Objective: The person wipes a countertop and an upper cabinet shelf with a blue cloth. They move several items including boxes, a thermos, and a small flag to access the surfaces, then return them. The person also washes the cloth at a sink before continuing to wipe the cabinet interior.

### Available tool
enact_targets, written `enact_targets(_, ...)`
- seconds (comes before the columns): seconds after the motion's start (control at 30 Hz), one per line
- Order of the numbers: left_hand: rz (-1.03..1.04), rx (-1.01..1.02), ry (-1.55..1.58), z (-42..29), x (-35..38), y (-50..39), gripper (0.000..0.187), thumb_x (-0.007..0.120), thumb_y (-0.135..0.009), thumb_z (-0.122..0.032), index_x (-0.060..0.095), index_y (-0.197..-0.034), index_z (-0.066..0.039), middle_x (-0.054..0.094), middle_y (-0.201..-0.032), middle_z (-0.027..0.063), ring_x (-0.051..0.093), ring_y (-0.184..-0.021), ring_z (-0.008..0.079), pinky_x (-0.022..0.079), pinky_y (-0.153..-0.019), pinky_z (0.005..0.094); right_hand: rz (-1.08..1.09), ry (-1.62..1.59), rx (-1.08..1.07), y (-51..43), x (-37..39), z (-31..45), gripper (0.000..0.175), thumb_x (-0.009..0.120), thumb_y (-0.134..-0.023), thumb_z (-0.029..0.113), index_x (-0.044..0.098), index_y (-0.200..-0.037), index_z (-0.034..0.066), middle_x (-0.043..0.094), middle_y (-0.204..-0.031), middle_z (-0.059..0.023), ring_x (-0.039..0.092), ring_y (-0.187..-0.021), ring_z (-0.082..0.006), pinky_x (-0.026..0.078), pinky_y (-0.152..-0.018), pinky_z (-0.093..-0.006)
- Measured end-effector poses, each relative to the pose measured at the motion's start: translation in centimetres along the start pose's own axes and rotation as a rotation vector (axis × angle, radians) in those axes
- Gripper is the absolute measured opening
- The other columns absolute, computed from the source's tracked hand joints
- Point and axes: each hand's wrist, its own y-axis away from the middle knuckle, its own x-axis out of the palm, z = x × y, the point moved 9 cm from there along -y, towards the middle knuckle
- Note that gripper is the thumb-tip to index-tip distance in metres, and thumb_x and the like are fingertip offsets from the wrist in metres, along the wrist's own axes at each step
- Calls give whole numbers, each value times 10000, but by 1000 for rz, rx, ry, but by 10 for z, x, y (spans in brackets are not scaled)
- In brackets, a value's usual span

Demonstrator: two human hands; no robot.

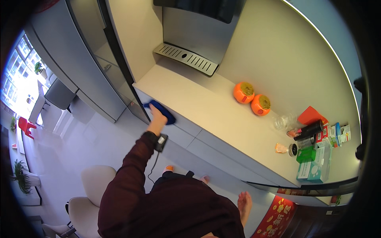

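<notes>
My left hand (157,119) has hold of a dark blue cloth (167,115), pressed flat against the pale drawer front (181,131) just under the counter's left end. Part of the cloth is covered by the hand. A dark device with a cable (161,143) is strapped at my left wrist. On the other side of my body, my right hand (244,203) hangs low with nothing in it, below the counter edge. Above the drawers runs the light countertop (190,102).
A water dispenser with a slotted drip tray (186,58) is mounted above the counter. Two orange persimmon-shaped jars (244,92) stand along the wall. Boxes, a black bottle (311,130) and a clear glass jar (284,121) crowd the right end. Beige chairs (95,184) stand behind me at left.
</notes>
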Motion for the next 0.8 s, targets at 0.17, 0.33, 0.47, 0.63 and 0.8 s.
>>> enact_targets(0.17, 170, -644, 24, 222, 15, 152, 718, 281, -880, -571, 418, -1352, -48, 394, -1435, 111, 365, -1298, 344, 209, -1089, 534, 198, 68, -43, -20, 45, 35, 284, 578, -909, 179, 552, -1157, 44, 627, -1061, -95, 607, -933, -184, 479, -802, -271)
enact_targets(0.33, 1048, -280, -626, 277, 73, 316, 437, 328, -936, -328, 570, -1114, -10, 574, -1220, 176, 515, -1105, 403, 334, -995, 585, 454, 283, -218, -19, 127, 91, 254, 564, -914, 137, 559, -1135, 11, 629, -1054, -105, 613, -937, -169, 473, -813, -249)
enact_targets(0.47, 615, -1180, 33, 306, 73, 365, 210, 461, -904, -213, 545, -878, -22, 610, -941, 153, 582, -921, 339, 441, -883, 527, 619, 278, -141, -2, 147, 83, 247, 554, -917, 125, 560, -1133, 6, 636, -1044, -115, 617, -944, -182, 474, -829, -263)
enact_targets(0.63, 579, -1159, -26, 242, 71, 357, 183, 532, -889, -194, 582, -932, -24, 642, -976, 133, 620, -922, 268, 480, -901, 436, 590, 215, -45, -3, 146, 69, 241, 555, -916, 133, 560, -1126, 16, 640, -1036, -116, 620, -940, -187, 473, -819, -264)
enact_targets(0.8, 677, -842, 63, 116, 40, 327, 245, 496, -923, -273, 612, -937, -58, 668, -963, 113, 644, -879, 238, 500, -873, 417, 789, 320, 15, 10, 220, 46, 235, 563, -914, 141, 560, -1118, 23, 644, -1026, -114, 623, -933, -184, 473, -808, -256)
